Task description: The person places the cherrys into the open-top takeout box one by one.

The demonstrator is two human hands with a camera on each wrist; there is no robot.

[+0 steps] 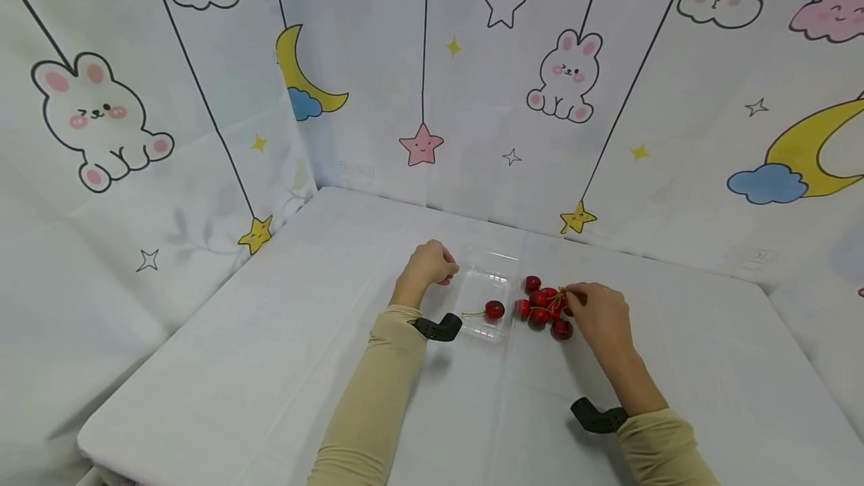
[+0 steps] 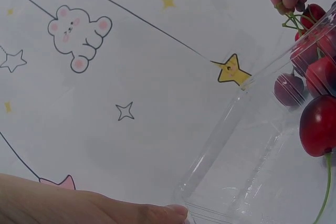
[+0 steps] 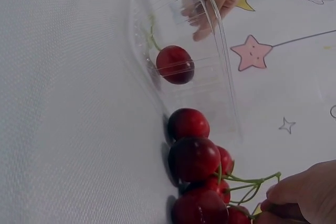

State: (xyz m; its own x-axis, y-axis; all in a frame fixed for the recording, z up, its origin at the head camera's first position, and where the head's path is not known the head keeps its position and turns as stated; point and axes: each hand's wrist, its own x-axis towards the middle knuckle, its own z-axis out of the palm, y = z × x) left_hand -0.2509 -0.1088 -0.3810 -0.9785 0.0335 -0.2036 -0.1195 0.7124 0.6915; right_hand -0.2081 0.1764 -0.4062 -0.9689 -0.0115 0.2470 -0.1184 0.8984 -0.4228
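Observation:
A clear plastic box (image 1: pixel 481 282) stands on the white table, with one dark red cherry (image 1: pixel 495 310) and its green stem inside. At the box's left side my left hand (image 1: pixel 427 264) holds its edge; the left wrist view has the thumb (image 2: pixel 170 212) right at the rim corner. Just right of the box lies a bunch of red cherries (image 1: pixel 538 316). Over its right side, my right hand (image 1: pixel 603 315) pinches the green stems (image 3: pixel 258 182) between thumb and fingers. Seen from the right wrist, several cherries (image 3: pixel 194 158) rest on the cloth below those stems.
A white cloth covers the table (image 1: pixel 270 336). Behind it and to the left hangs a white curtain (image 1: pixel 378 81) printed with rabbits, stars and moons. Black wrist mounts (image 1: pixel 439 327) sit on both forearms.

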